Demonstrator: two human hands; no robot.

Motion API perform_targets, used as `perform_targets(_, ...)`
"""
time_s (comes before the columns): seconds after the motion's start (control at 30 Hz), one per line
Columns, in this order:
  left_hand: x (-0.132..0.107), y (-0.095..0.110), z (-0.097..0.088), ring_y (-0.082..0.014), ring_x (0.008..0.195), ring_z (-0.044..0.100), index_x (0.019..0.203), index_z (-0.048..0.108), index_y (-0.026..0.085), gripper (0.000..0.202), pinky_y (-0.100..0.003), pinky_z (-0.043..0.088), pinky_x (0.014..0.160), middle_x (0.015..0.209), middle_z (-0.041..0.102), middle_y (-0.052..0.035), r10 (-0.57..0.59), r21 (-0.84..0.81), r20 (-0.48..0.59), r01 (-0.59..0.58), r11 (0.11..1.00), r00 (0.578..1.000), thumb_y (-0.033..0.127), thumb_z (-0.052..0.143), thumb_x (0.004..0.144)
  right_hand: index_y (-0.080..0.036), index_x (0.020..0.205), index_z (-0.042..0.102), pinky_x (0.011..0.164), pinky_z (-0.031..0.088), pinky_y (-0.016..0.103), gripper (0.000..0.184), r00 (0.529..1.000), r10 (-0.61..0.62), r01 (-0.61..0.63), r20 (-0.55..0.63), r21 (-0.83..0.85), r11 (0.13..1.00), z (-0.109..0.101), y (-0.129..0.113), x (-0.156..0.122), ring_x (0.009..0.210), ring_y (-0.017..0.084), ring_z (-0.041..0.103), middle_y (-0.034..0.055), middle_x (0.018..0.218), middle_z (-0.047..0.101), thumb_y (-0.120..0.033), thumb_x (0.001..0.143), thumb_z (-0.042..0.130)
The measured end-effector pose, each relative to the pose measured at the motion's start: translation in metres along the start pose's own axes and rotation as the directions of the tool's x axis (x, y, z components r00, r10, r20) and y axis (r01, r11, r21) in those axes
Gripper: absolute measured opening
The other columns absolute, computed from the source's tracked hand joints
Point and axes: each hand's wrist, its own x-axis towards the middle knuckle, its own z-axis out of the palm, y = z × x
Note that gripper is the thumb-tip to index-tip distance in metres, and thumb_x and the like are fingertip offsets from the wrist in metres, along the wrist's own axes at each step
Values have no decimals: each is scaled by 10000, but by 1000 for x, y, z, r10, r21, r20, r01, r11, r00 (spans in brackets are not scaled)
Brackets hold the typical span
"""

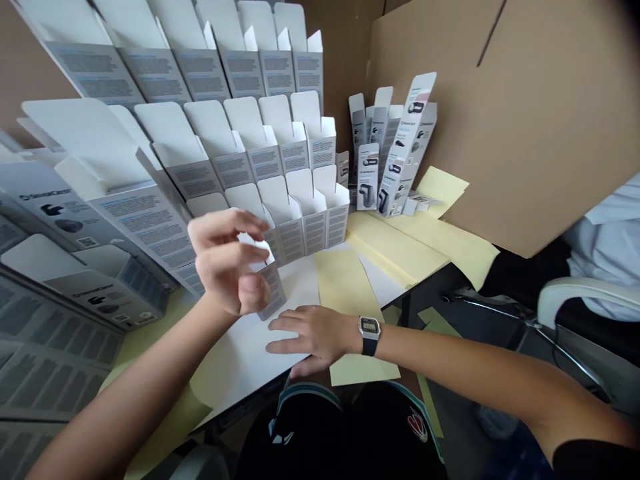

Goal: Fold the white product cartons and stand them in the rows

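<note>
- Brown cardboard wall [525,100], propped across the right background behind the table.
- Ranks of open cartons [260,153], white flaps up, stacked in tiers along the left and back.
- White sheet [240,360], spread on the near tabletop, overlapped by yellow sheets [395,247] running toward the wall.
- Pale sleeve [613,233] of another person at the far right edge, well apart from the work.
- Printed flat cartons [407,147], standing upright in a cluster at the back, near the ranks.
- Left hand [225,267], raised above the white sheet, fingers curled over the top and thumb pressed to the side of a small carton [273,290]; slightly blurred, apparently gripping.
- Right hand [307,333], open, palm down, flat on the white sheet just below the carton, holding nothing.
- Small carton, upright at the front of the ranks, lower end near the sheet.
  - Likely very light, probably empty thin paperboard.
  - Stiff along the folded corners, soft across the panels, prone to denting under a hard squeeze.
  - Smooth faces, perhaps a little slippery.
  - Best taken by opposite corner edges near the top, clear of the loose flap.
- Wristwatch [370,328], dark-strapped, on the right wrist.
</note>
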Motion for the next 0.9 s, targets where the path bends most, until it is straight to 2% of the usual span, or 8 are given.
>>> perform_targets(0.13, 6, 5, 0, -154, 588, 614, 828, 577, 218, 363, -292, 477, 518, 691, 573, -20, -39, -23, -208, 35, 999, 977, 535, 501, 987, -196, 1365, 585, 979, 466, 335, 622, 979, -149, 167, -140, 128, 978, -3, -18, 37, 1324, 235, 475, 146, 1505, 461, -660, 966, 470)
perform_targets(0.23, 8, 8, 8, -117, 488, 556, 810, 564, 218, 284, -250, 413, 452, 599, 507, 21, 81, -50, -334, -103, 993, 939, 409, 502, 1011, -203, 1405, 556, 998, 446, 327, 652, 950, -279, 299, -142, 151, 942, -3, -27, 58, 1374, 228, 428, 125, 1536, 436, -643, 924, 571)
perform_targets(0.3, 8, 8, 13, -87, 416, 486, 788, 544, 209, 263, -219, 339, 402, 543, 451, 43, 154, -73, -349, -191, 979, 924, 310, 474, 1020, -181, 1377, 581, 976, 446, 324, 665, 933, -341, 357, -117, 165, 919, -1, -31, 67, 1355, 229, 444, 119, 1475, 505, -650, 905, 593)
perform_targets(0.43, 12, 11, 15, -64, 368, 401, 733, 509, 192, 301, -210, 273, 379, 498, 374, 57, 94, -149, -381, -161, 976, 920, 259, 454, 1021, -164, 1336, 610, 923, 454, 307, 657, 929, -364, 368, -63, 228, 901, 4, -36, 76, 1289, 217, 497, 102, 1386, 577, -647, 892, 614)
perform_targets(0.6, 22, 19, 13, -50, 366, 371, 690, 489, 183, 334, -204, 259, 387, 503, 320, 57, 88, -175, -504, -202, 964, 859, 281, 483, 1010, -188, 1401, 547, 1015, 431, 322, 691, 946, -323, 302, 38, 272, 914, 11, -34, 85, 1357, 241, 461, 131, 1477, 510, -662, 900, 591)
perform_targets(0.77, 24, 19, 9, -46, 352, 347, 701, 498, 184, 315, -207, 240, 369, 498, 343, 57, 113, -127, -503, -203, 971, 857, 241, 474, 1010, -153, 1264, 628, 1029, 423, 364, 657, 943, -315, 279, 108, 261, 924, 22, -33, 86, 1328, 279, 477, 157, 1406, 566, -689, 885, 587)
perform_targets(0.83, 22, 17, 4, -51, 354, 345, 714, 515, 185, 294, -216, 234, 367, 492, 375, 54, 195, -40, -438, -235, 971, 878, 221, 468, 1002, -161, 1257, 632, 991, 439, 360, 659, 938, -324, 281, 120, 279, 918, 23, -35, 85, 1270, 271, 508, 146, 1399, 572, -699, 880, 585)
perform_targets(0.9, 16, 16, -4, -57, 368, 361, 735, 528, 187, 260, -220, 250, 372, 503, 412, 51, 278, 41, -320, -280, 959, 906, 200, 465, 986, -169, 1275, 625, 960, 448, 356, 672, 938, -317, 266, 138, 300, 916, 22, -37, 85, 1211, 260, 534, 135, 1363, 595, -711, 882, 568)
